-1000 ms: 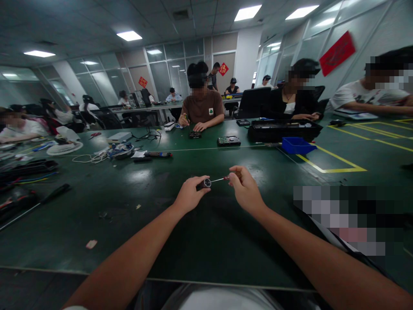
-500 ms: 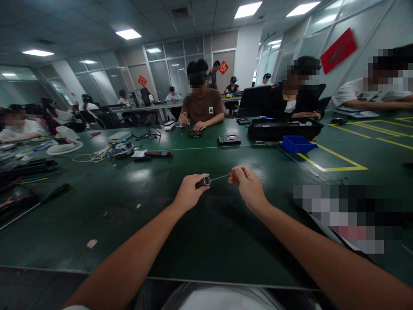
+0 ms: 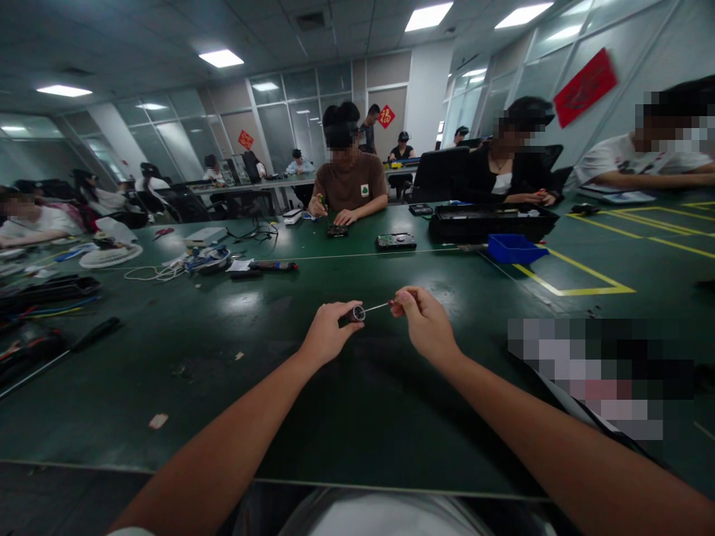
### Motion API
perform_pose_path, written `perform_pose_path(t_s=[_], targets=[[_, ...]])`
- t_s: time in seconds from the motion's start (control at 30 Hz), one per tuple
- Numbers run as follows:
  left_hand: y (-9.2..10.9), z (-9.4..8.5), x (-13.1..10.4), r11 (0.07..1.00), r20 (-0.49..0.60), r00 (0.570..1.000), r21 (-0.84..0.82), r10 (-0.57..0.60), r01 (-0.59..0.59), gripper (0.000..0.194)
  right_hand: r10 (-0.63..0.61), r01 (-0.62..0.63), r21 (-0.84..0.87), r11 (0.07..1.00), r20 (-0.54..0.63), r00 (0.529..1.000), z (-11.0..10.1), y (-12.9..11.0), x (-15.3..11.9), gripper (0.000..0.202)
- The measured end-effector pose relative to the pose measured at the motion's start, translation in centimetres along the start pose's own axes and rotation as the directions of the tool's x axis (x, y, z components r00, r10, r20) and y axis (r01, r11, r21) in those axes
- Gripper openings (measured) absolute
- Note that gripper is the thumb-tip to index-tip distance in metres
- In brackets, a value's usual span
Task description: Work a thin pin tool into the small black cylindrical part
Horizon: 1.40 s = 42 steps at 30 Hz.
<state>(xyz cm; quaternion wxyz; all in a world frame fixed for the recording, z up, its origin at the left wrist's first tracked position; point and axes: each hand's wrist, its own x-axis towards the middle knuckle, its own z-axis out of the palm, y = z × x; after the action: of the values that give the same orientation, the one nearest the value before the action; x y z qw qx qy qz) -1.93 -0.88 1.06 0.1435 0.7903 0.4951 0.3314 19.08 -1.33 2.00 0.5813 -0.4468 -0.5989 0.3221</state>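
My left hand (image 3: pixel 327 335) is closed around a short dark cylinder (image 3: pixel 351 316), its round, silver-rimmed end turned toward me. In my right hand (image 3: pixel 423 320) is a thin screwdriver (image 3: pixel 377 307), its bare metal shaft pointing left. The shaft reaches the rim of the cylinder; whether its tip is inside or just against the edge I cannot tell. My right fingers hide most of the handle, of which a small reddish part shows. Both hands are held above the green table (image 3: pixel 346 424), near its middle.
Ahead lie a hard drive (image 3: pixel 396 241), a long black tray (image 3: pixel 494 222) and a blue bin (image 3: pixel 517 249). To the left are a black tool (image 3: pixel 273 266), tangled cables (image 3: pixel 206 260) and a long screwdriver (image 3: pixel 97 333). Across the table a person in brown (image 3: pixel 351 182) works on a small device.
My right hand has shifted slightly left toward the cylinder, and less of the shaft shows between my hands. My left hand stays almost where it was.
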Motion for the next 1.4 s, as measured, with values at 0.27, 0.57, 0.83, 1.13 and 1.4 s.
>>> perform_pose_path(t_s=[0.27, 0.57, 0.83, 1.13, 1.4], targets=[[0.0, 0.0, -0.1, 1.000, 0.006, 1.000, -0.011, 0.004, -0.004, 0.043, 0.060, -0.055, -0.214, 0.975, 0.017, 0.998, -0.7, -1.7, -0.1, 0.038], [0.1, 0.1, -0.2, 1.000, 0.046, 0.999, 0.003, 0.011, -0.011, 0.044, 0.015, 0.011, -0.200, 0.980, 0.130, 0.991, -0.8, -0.7, -0.3, 0.020], [0.1, -0.2, 0.0, 1.000, 0.020, 1.000, -0.027, -0.009, 0.010, 0.041, -0.001, 0.031, -0.282, 0.959, 0.106, 0.994, -0.6, -0.5, -0.6, 0.033], [0.3, -0.3, 0.0, 0.999, 0.040, 0.998, -0.001, -0.042, 0.042, 0.042, 0.039, -0.012, -0.196, 0.981, 0.132, 0.990, -0.6, -0.4, -0.5, 0.030], [0.2, -0.2, -0.1, 0.997, 0.032, 0.999, -0.071, -0.028, 0.030, 0.042, 0.151, -0.154, 0.087, 0.984, 0.042, 0.988, 0.0, 0.3, 0.3, 0.029]])
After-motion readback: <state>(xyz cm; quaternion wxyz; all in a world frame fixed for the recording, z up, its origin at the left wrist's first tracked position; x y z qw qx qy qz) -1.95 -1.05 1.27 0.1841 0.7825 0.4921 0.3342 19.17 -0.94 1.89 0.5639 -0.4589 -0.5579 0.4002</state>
